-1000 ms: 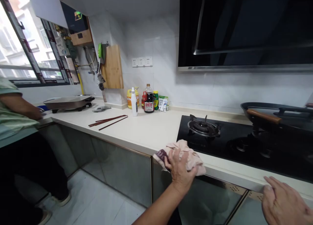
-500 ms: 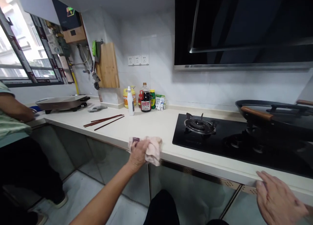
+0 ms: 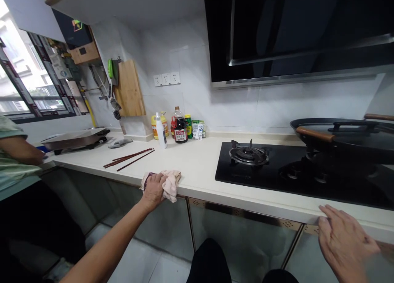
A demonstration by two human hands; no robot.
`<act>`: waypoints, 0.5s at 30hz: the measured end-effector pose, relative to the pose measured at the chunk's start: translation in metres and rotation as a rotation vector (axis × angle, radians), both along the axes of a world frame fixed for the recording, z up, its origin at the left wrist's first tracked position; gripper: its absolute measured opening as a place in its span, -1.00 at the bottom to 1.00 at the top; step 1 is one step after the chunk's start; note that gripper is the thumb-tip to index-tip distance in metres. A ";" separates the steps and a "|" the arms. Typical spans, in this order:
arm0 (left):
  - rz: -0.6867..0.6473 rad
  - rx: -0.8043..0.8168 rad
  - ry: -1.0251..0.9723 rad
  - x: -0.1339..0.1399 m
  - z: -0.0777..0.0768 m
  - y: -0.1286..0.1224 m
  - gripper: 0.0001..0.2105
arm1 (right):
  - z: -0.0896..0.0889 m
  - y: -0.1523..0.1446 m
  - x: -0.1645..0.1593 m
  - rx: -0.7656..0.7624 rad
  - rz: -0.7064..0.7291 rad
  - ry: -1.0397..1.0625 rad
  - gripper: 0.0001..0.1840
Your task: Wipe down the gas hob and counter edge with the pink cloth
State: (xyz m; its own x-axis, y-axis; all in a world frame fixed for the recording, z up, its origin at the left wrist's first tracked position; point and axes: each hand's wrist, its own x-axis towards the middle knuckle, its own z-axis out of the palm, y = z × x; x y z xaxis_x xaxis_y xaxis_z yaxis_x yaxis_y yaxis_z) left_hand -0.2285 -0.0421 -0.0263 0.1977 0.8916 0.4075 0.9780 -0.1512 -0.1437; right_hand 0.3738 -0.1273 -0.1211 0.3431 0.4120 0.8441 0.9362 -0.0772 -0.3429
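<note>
A pale pink cloth (image 3: 171,185) lies bunched on the front edge of the white countertop (image 3: 197,162), part of it hanging over the side. My left hand (image 3: 154,190) is closed on the cloth and presses it against the edge. To the right, my right hand (image 3: 346,238) rests by the counter's front edge below the stove, fingers stretched out and holding nothing. Several dark brown chopsticks (image 3: 127,159) lie on the counter beyond my left hand. Behind them stands a white spray bottle (image 3: 161,132).
A black gas stove (image 3: 255,168) carries a lidded wok (image 3: 347,141) at the right. Against the wall stand a soy sauce bottle (image 3: 180,129) and other containers. An electric pan (image 3: 75,139) sits at the far left, near another person (image 3: 18,164). A range hood (image 3: 295,33) hangs overhead.
My left hand has slid the cloth leftward along the counter edge. My right hand stays at about the same place by the edge. The view has shifted slightly.
</note>
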 end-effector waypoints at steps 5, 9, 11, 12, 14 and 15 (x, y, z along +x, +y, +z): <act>-0.105 -0.038 0.050 0.055 0.005 -0.006 -0.46 | -0.001 0.004 -0.008 0.058 -0.004 -0.008 -0.46; -0.226 -0.009 0.056 0.136 -0.004 -0.013 -0.52 | 0.003 0.004 -0.011 0.029 -0.015 0.011 -0.47; -0.274 0.057 0.044 0.177 -0.011 -0.017 -0.58 | 0.005 0.004 -0.013 0.024 -0.012 0.021 -0.48; -0.307 0.096 0.038 0.197 -0.014 -0.019 -0.61 | 0.006 0.003 -0.014 0.030 -0.014 0.027 -0.49; -0.382 0.163 0.033 0.239 -0.021 -0.021 -0.66 | 0.008 0.003 -0.017 0.038 -0.018 0.039 -0.50; -0.416 0.182 0.033 0.261 -0.024 -0.022 -0.68 | 0.008 0.003 -0.017 0.037 -0.017 0.043 -0.50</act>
State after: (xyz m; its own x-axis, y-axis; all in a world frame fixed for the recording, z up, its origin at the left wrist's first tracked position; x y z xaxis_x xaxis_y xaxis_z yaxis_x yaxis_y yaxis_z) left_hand 0.0323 -0.0639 -0.0501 0.5395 0.6478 0.5378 0.8338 -0.5000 -0.2342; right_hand 0.3564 -0.1241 -0.1128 0.3863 0.3744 0.8430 0.9191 -0.0794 -0.3859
